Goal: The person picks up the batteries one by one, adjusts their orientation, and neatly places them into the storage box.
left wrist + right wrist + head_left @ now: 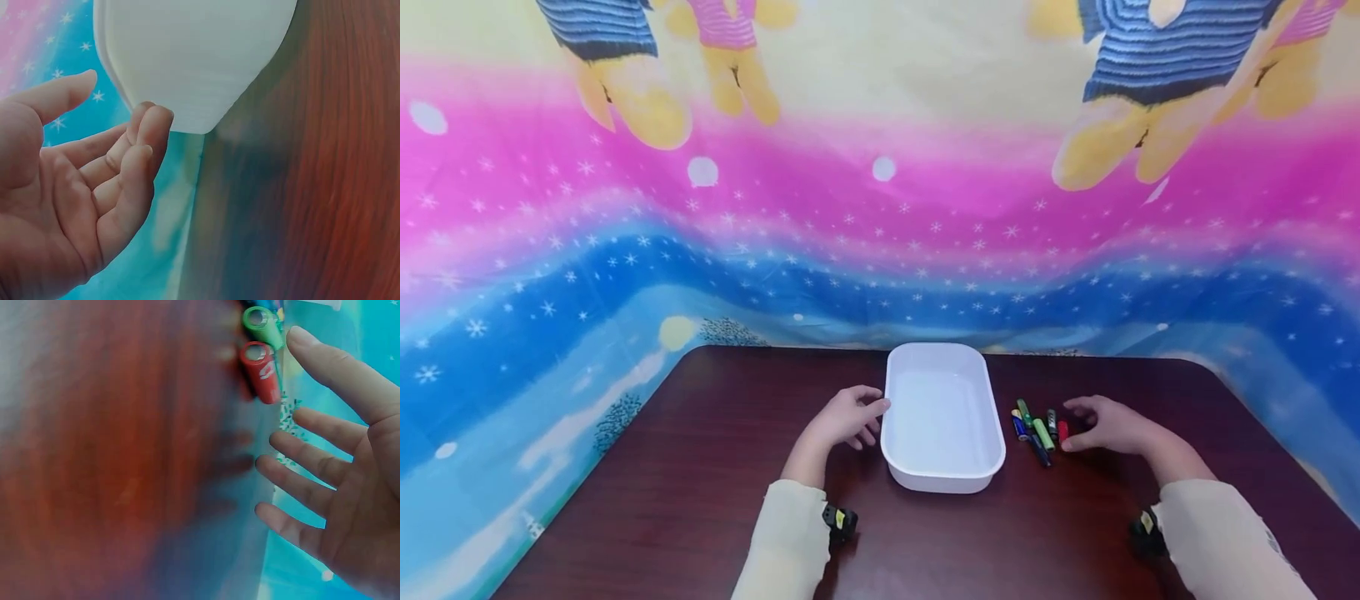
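Observation:
A white rectangular plastic basin [943,482] sits on the dark wooden table. At its left side is my left hand [847,417], fingers loosely bent and fingertips right at the wall; the left wrist view shows the palm holding nothing. To the right of the basin lies a small group of batteries, among them a light green battery [1042,435], a blue battery [1018,425] and a dark battery [1039,451]. My right hand [1108,425] is spread just right of the red battery [1063,431], thumb tip close to it. In the right wrist view its fingers [306,459] are apart with nothing between them.
The reddish-brown table [700,500] reaches back to a patterned cloth [850,208] in pink and blue that hangs behind it. Black wrist cameras are strapped on both wrists, over pale sleeves [790,533].

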A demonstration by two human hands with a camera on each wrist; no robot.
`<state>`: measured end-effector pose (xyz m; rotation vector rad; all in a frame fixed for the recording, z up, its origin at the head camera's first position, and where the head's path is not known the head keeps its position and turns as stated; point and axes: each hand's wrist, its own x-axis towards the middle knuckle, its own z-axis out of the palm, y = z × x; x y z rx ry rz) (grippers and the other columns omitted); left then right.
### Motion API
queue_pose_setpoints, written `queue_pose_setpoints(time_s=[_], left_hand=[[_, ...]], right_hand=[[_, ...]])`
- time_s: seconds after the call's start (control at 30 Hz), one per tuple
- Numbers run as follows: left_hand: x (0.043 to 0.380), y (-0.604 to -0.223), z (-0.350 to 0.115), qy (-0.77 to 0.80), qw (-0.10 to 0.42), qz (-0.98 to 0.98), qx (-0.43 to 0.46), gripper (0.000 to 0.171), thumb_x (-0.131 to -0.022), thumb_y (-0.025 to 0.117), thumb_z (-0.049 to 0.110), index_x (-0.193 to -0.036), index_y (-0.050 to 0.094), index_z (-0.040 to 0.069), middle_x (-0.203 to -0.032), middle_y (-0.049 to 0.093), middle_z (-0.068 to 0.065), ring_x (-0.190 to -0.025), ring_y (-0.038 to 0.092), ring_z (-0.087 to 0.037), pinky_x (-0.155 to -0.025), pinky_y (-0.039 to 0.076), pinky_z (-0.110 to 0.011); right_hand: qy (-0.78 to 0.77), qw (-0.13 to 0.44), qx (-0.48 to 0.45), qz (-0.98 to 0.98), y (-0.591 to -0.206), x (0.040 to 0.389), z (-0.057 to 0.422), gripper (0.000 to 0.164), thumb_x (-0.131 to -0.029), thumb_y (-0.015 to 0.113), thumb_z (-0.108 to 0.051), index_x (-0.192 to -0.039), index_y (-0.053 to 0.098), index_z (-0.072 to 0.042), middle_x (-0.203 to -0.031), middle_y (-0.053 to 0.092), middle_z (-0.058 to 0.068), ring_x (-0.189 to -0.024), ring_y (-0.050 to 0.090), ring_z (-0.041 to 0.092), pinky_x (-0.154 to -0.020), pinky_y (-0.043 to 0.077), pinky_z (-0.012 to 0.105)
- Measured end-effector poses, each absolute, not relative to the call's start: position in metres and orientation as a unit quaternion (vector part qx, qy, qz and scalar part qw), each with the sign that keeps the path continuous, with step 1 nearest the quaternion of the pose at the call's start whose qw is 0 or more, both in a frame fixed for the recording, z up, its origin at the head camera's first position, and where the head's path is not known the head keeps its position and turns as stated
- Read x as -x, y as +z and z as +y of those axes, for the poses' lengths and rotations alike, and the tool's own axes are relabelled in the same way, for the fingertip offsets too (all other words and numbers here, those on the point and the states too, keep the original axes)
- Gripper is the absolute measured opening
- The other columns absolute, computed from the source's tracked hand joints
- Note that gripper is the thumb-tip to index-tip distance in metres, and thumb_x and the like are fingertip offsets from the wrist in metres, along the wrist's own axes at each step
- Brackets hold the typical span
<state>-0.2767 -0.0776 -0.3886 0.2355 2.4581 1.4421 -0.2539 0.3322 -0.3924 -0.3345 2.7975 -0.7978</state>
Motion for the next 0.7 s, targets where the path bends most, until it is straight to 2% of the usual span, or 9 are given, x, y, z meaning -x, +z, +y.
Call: queue_pose_setpoints(time_s=[0.13, 0.4, 0.7], left_hand=[[0.277, -0.391, -0.075, 0.507, 0.149, 0.845, -0.081, 0.051, -0.092, 0.057, 0.031, -0.132, 0.045, 0.002, -0.074, 0.062, -0.013, -0.055, 0.062, -0.021, -0.052, 0.054, -0.035], [0.281, -0.397, -0.07, 0.551, 0.165, 0.813, -0.086, 0.047, -0.094, 0.054, 0.016, -0.136, 0.041, 0.002, -0.059, 0.056, -0.012, -0.044, 0.057, -0.017, -0.045, 0.053, -0.032], [0.279, -0.403, -0.067, 0.595, 0.17, 0.782, -0.079, 0.047, -0.094, 0.052, 0.014, -0.137, 0.039, 0.002, -0.056, 0.051, -0.009, -0.042, 0.052, -0.015, -0.04, 0.049, -0.027]], right_hand=[[-0.262, 0.094, 0.11, 0.954, -0.4, 0.248, 0.333, 0.079, -0.071, 0.078, -0.038, -0.126, 0.047, 0.01, -0.12, 0.045, 0.031, -0.108, 0.044, 0.047, -0.084, 0.043, 0.056], [-0.222, 0.065, 0.094, 0.968, -0.406, 0.245, 0.326, 0.074, -0.067, 0.079, -0.043, -0.122, 0.055, 0.0, -0.122, 0.041, 0.029, -0.108, 0.036, 0.047, -0.081, 0.041, 0.062], [-0.199, 0.058, 0.083, 0.975, -0.41, 0.246, 0.327, 0.069, -0.067, 0.079, -0.046, -0.119, 0.058, -0.005, -0.123, 0.041, 0.027, -0.109, 0.035, 0.048, -0.079, 0.036, 0.067]])
